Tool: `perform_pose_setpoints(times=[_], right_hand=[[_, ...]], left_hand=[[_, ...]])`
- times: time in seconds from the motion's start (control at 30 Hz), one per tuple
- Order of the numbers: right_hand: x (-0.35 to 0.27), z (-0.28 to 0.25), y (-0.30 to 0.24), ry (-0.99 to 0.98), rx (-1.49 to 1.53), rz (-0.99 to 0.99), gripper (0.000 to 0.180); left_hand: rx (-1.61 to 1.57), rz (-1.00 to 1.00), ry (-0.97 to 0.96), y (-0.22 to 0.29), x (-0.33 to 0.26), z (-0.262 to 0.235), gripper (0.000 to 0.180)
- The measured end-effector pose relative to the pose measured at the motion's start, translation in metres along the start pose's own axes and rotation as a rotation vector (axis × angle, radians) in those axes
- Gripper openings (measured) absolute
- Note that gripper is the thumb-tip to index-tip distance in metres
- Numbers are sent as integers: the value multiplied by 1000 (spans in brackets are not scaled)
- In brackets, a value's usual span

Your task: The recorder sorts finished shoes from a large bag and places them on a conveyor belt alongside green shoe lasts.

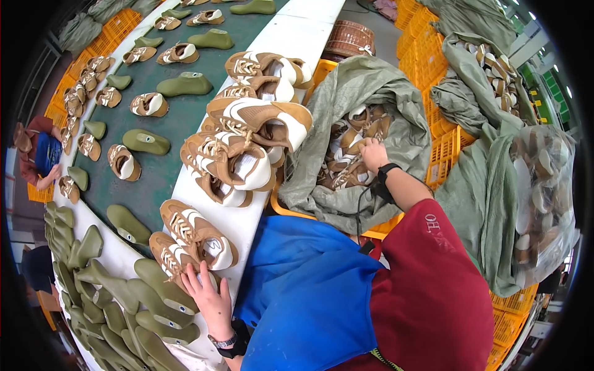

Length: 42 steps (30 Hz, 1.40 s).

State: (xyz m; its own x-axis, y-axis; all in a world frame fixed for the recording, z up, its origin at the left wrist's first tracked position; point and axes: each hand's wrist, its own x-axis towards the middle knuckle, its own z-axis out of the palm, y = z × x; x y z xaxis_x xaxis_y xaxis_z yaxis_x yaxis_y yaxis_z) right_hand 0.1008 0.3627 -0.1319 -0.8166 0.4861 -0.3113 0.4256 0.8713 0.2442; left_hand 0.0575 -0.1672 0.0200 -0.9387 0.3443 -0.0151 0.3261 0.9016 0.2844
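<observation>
On the white ledge, my left hand rests its outstretched, spread fingers against the heel end of a brown and white sneaker. Another sneaker of the same look lies right beside it. My right hand reaches into a grey-green woven sack with its fingers curled on one of the brown and white sneakers inside. Its fingertips are partly hidden among the shoes. Farther along the ledge, a stack of matching sneakers is piled several high.
Left of the ledge, a green conveyor belt carries sneakers and olive shoe lasts. More lasts heap up at lower left. Orange crates line the right. A person stands across the belt. A clear bag of shoes stands far right.
</observation>
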Motion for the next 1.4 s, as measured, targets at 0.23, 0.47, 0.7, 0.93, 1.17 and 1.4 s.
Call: perform_pose_setpoints(times=[0.23,0.47,0.7,0.93,1.17,1.4], right_hand=[[48,6,-29,-379,-364,-454,122],[101,72,-36,-283,-519,-419,48],[91,95,-48,-290,-538,-361,32],[49,8,-26,-357,-251,-491,26],[-14,-101,64,-6,172,-167,29],[-77,-142,154,548,1086,-92,23]], left_hand=[[24,-47,-1,5,3,2,62],[84,-117,-14,16,11,3,59],[125,-128,-41,21,19,4,57],[119,-98,-9,16,13,6,57],[96,-28,56,8,5,9,58],[74,25,131,-4,4,20,61]])
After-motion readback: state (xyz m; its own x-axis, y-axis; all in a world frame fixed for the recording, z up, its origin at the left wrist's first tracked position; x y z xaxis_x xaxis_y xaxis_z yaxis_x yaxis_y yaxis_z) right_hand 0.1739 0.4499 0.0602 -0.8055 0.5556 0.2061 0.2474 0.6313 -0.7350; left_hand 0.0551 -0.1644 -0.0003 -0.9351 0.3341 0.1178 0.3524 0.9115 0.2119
